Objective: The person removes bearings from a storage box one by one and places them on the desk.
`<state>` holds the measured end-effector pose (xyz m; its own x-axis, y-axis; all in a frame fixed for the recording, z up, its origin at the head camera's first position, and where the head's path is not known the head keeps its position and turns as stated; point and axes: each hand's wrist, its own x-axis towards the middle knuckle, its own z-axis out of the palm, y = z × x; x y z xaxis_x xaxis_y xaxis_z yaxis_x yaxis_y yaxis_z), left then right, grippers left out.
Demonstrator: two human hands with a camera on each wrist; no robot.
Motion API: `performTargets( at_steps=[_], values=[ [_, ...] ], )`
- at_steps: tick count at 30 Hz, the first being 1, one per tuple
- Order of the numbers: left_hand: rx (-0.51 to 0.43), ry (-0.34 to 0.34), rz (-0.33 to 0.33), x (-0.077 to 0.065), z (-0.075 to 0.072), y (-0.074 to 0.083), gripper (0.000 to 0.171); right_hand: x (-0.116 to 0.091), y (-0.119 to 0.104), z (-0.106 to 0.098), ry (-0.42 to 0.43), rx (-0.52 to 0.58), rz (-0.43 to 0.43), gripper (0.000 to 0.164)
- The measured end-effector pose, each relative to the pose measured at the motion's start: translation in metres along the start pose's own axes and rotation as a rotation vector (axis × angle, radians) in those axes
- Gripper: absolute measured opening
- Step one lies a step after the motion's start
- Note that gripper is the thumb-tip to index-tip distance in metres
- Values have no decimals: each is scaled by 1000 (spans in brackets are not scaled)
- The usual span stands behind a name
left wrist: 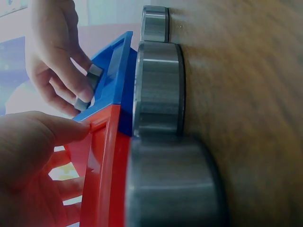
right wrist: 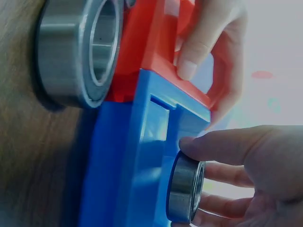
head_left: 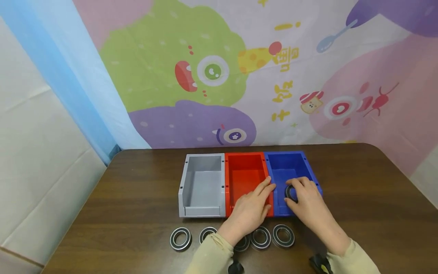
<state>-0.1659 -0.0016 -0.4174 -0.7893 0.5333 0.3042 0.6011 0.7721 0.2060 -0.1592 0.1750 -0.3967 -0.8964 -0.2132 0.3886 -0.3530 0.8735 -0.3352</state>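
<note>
My right hand pinches a ball bearing between thumb and fingers, inside the front part of the blue bin. In the right wrist view the bearing is tilted up on its edge, close to the bin's front lip. The left hand rests on the right wall of the red bin, thumb near the front corner and fingers extended along the rim. From the left wrist view, its thumb touches the red bin's corner. A grey bin adjoins the red one on the left.
Several more bearings lie flat in a row on the brown wooden table, in front of the bins. The left forearm partly covers some of them. Behind the table's back edge hangs a printed cartoon cloth.
</note>
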Motion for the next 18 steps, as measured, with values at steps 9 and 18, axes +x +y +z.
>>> performTargets(
  at_steps=[9, 18],
  values=[
    [3, 9, 0, 0, 1, 1, 55, -15, -2, -14, 7, -26, -7, 39],
    [7, 20, 1, 0, 1, 1, 55, -35, -7, -24, -34, -44, -21, 42]
  ],
)
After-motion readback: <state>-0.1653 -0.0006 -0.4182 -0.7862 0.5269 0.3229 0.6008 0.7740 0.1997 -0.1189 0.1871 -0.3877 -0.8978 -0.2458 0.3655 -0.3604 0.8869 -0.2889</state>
